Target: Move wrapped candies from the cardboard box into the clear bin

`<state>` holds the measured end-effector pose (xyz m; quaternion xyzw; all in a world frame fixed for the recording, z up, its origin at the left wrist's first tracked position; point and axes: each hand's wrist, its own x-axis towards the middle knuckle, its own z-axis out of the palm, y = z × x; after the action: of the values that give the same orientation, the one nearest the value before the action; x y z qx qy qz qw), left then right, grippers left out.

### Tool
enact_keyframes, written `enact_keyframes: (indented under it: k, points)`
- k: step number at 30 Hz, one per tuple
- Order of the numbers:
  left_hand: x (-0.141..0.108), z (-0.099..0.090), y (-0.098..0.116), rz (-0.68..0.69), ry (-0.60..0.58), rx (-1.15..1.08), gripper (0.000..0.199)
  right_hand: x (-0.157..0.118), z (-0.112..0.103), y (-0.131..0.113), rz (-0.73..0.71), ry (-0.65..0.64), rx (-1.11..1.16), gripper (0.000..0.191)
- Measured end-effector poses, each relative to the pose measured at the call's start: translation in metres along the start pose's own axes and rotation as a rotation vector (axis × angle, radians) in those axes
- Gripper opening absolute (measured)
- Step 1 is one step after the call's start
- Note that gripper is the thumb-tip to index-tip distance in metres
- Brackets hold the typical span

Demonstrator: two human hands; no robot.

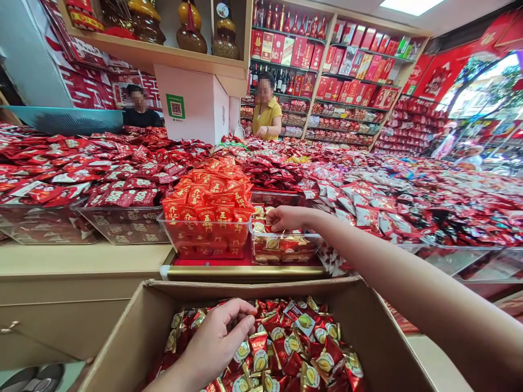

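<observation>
My left hand point(218, 343) is inside an open cardboard box point(386, 337), low over a heap of wrapped durian candies point(259, 351) in red and gold. Its fingers curl in towards the thumb, and whatever they hold is hidden. My right arm reaches forward across the box's right side. At its end, my right hand point(281, 218) is closed over a clear plastic bin point(286, 258) part-filled with gold and red wrapped candies point(261, 226). I cannot make out what lies within those fingers.
Left of that bin, orange-red packets point(208, 201) rise high above their clear container. Red packets point(131, 190) and white-red packets point(359, 201) spread across the counter. A blue basket point(65, 120) stands far left. Across the counter are a person in yellow point(267, 114) and another in black point(141, 115).
</observation>
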<state>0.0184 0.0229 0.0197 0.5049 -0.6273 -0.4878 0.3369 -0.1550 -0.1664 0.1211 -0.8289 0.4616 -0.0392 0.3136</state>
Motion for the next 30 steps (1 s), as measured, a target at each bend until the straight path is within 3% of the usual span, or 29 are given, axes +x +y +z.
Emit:
enact_keyframes:
  k: [11, 23, 30]
  points:
    - [0.004, 0.001, -0.008, 0.003, -0.016, 0.035, 0.018, 0.000, 0.008, -0.013, 0.033, 0.047, -0.237, 0.014]
    - [0.006, 0.004, -0.009, -0.001, -0.037, 0.127, 0.019, -0.002, -0.001, -0.013, 0.009, 0.064, -0.406, 0.021]
    - [0.006, 0.005, -0.009, -0.015, -0.046, 0.156, 0.020, 0.001, -0.007, -0.011, 0.028, -0.027, -0.411, 0.027]
